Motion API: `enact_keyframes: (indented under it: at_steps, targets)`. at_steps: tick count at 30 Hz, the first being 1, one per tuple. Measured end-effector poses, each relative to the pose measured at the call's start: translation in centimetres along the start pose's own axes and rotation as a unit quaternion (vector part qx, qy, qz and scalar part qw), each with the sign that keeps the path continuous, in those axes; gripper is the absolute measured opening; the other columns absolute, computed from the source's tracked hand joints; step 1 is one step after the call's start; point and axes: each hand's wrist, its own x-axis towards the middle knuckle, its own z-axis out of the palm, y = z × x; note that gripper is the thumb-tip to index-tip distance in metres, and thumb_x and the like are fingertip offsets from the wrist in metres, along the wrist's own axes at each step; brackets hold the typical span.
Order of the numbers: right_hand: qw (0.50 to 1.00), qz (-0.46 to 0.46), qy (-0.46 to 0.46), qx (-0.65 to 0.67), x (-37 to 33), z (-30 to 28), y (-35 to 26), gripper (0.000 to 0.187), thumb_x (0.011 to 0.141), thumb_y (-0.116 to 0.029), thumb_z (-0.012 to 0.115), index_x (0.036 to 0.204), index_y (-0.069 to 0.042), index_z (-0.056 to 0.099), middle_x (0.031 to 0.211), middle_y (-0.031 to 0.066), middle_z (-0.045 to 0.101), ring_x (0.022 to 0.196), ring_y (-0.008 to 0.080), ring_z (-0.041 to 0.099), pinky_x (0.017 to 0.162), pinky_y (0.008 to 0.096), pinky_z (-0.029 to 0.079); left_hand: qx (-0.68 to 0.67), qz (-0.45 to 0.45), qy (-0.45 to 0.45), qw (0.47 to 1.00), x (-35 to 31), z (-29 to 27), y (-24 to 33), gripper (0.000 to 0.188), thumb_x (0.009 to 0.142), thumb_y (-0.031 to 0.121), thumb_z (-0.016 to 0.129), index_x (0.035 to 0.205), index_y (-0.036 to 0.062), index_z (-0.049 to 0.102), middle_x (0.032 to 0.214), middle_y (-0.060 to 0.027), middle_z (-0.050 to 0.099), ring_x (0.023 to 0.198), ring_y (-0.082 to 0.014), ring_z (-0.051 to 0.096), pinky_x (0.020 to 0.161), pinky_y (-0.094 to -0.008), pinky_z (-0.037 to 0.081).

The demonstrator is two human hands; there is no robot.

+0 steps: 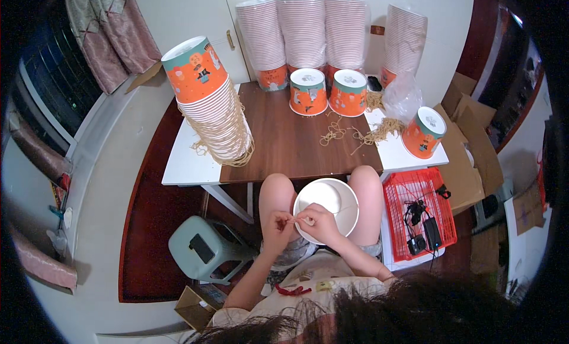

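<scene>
A white-lined paper bucket [323, 193] rests between my thighs, its opening facing up. A thin tan cord [345, 209] runs across its inside from the right wall. At the near-left rim my left hand [277, 230] is closed in a pinch, just outside the bucket. My right hand [319, 224] reaches over the rim, its fingertips pinched and meeting those of the left. Both appear to grip the cord's end there, though it is very small between the fingers. My right hand hides part of the bucket's near wall.
On the brown table [278, 145] stand a leaning stack of corded buckets [213, 115], upturned orange buckets [308, 95], loose cords [379, 133] and tall wrapped bucket stacks [302, 32]. A red basket [394, 193] with black adapters is at right; a green stool [204, 249] is at left.
</scene>
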Motion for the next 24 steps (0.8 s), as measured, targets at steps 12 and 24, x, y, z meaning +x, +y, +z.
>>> enact_keyframes:
  at_steps: [12, 24]
  targets:
    - [1.0, -0.005, 0.002, -0.022, -0.1, -0.2, -0.2, 0.011, 0.067, -0.006, 0.066, 0.077, -0.006, 0.062, 0.073, 0.0066, 0.057, 0.062, 0.0182, 0.055, 0.055, 0.0271, 0.045, -0.168, -0.117, -0.063, 0.977, 0.3, -0.8, 0.2, 0.016, 0.082, 0.0, 0.054, 0.086, 0.0062, 0.04, 0.087, -0.006, 0.055, 0.08, -0.0103, 0.05, 0.074, -0.0224, 0.041]
    - [0.992, -0.107, 0.024, -0.065, 0.1, -1.2, -1.3, 0.014, 0.064, -0.01, 0.068, 0.075, -0.01, 0.061, 0.078, 0.0036, 0.056, 0.072, 0.0202, 0.057, 0.06, 0.0303, 0.047, -0.183, -0.122, -0.048, 0.974, 0.5, -0.5, 0.7, 0.02, 0.078, -0.004, 0.054, 0.081, 0.0085, 0.039, 0.081, -0.0061, 0.056, 0.075, -0.0113, 0.052, 0.07, -0.0229, 0.042]
